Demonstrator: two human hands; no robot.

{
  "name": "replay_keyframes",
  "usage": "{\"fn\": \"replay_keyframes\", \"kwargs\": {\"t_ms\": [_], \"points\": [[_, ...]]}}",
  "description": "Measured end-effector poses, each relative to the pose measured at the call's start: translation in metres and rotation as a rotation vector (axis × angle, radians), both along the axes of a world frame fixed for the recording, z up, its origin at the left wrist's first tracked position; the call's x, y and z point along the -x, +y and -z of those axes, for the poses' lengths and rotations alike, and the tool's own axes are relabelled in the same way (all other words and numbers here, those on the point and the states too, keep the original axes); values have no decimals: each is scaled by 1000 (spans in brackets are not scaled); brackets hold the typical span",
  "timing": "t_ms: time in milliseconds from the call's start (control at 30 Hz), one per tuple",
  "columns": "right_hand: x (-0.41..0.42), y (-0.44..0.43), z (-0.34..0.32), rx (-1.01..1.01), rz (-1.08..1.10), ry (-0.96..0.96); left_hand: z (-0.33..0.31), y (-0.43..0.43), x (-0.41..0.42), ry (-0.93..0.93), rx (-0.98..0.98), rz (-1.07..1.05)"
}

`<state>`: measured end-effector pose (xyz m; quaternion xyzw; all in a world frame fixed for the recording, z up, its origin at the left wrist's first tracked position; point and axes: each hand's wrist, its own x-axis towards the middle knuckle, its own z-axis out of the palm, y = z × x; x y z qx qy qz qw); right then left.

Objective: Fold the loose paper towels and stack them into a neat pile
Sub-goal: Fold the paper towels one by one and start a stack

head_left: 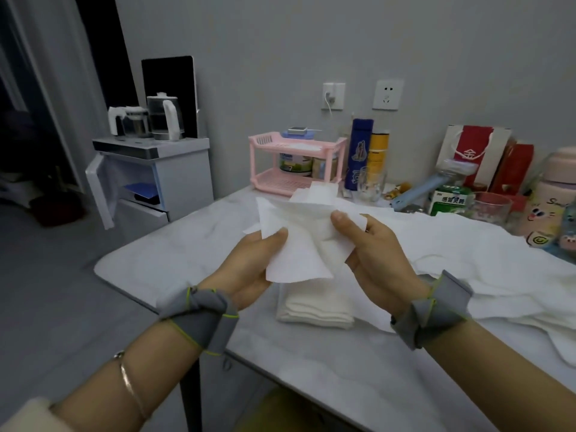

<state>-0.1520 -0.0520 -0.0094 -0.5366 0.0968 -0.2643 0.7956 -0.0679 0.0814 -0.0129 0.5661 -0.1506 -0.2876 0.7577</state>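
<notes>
Now left hand [249,269], right hand [378,254] pinch paper towel [299,241] above table [174,254].

You are working in dim, cool, even light; the towel [296,244] you are gripping is showing palest, with soft shadows in its folds. Beyond the grip the rack [271,141] is blurring slightly, far left of it the doorway [21,141] is sinking into black, and frame edges are bowing.
</notes>
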Motion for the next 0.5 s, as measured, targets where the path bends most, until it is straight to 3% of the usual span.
{"fn": "replay_keyframes", "kwargs": {"t_ms": [167,367,500], "points": [[0,-25,-4,156,88,250,-4,16,-18,-321,-233,-100],[-3,-37,7,539,5,618,-5,28,-35,-327,-359,47],[-5,-38,13,763,-48,688,2,27,-40,-358,-469,82]]}}
